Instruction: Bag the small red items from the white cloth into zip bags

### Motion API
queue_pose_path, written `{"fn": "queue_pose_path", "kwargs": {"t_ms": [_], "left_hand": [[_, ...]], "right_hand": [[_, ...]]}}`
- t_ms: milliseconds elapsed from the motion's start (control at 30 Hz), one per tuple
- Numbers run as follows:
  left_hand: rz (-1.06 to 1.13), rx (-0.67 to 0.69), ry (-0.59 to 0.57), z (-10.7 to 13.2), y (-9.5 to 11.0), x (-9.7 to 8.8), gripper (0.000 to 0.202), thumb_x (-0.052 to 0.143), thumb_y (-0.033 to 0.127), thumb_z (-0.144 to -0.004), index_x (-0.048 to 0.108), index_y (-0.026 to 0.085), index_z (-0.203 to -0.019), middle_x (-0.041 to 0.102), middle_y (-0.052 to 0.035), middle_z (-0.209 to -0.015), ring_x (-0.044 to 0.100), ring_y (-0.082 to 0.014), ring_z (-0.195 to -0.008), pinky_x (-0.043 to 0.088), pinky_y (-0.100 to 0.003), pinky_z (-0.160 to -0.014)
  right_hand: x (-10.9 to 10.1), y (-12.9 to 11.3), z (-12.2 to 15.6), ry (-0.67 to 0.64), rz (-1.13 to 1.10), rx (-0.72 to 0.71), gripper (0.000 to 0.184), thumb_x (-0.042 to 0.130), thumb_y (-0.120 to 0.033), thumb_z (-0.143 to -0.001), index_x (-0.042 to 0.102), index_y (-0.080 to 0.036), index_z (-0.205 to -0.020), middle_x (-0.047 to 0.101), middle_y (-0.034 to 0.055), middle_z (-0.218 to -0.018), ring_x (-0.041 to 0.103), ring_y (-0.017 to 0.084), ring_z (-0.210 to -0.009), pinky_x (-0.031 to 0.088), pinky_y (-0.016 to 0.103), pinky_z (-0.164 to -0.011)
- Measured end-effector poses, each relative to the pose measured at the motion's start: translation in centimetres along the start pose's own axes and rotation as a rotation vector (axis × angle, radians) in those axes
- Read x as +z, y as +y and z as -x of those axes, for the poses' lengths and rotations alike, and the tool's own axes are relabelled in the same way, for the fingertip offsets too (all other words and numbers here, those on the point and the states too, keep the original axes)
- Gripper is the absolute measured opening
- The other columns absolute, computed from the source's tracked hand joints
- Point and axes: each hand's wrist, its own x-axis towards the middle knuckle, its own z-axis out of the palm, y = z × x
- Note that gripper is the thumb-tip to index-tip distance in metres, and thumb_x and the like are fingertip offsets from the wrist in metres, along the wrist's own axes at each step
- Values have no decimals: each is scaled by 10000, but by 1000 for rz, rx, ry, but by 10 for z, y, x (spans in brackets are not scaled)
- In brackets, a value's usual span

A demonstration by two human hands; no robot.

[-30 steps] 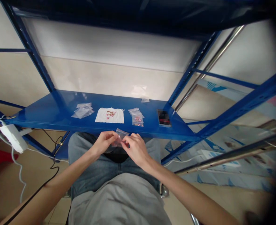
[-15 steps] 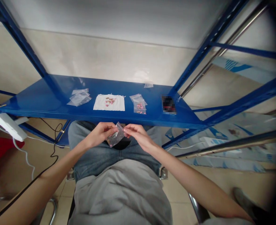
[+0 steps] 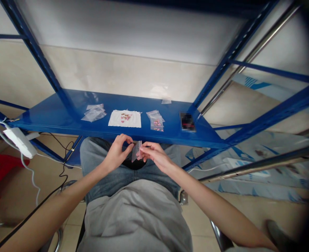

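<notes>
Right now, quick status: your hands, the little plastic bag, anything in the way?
Right hand pinching small plastic bag. Left hand right beside it, contact unclear. Blue shelf just beyond, not blocking.

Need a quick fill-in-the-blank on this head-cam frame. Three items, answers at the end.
1. The right hand pinches a small clear ____.
2. The white cloth lies on a ____ steel shelf.
3. The stack of clear bags lies to the ____ of the white cloth.

Answers: plastic bag; blue; right.
</notes>
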Motion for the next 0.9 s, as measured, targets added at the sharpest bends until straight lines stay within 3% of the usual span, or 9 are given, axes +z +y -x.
{"fn": "queue_pose_path", "kwargs": {"t_ms": [133,367,767,900], "left_hand": [[76,3,-165,3,10,5,251,550,350,-945,626,188,-768,639,-36,-804,531,-194,-830,382,-303,-788],[154,16,-269,2,3,12,308,517,398,-966,681,188,-812,666,-45,-828,530,-201,-862,370,-305,-829],[132,5,-264,0,6,12,312,587,417,-917,692,184,-738,698,-51,-797,570,-203,-823,377,-323,-834],[204,-36,-314,-2,3,10,349,556,411,-928,700,170,-720,688,-55,-778,581,-194,-802,397,-312,-807]], "right_hand": [[-1,1,1,-37,61,-62,278,720,-416,-817,661,-152,-885,726,64,-783,685,166,-696,484,235,-567],[-3,8,-2,-16,42,-37,260,744,-395,-799,700,-151,-879,688,40,-767,615,120,-634,434,208,-522],[-1,9,-3,-10,75,-33,319,709,-466,-818,700,-148,-848,703,56,-739,631,130,-619,432,200,-487],[0,8,-2,-20,138,-31,369,683,-517,-829,682,-148,-829,697,53,-707,639,134,-593,451,197,-470]]}}
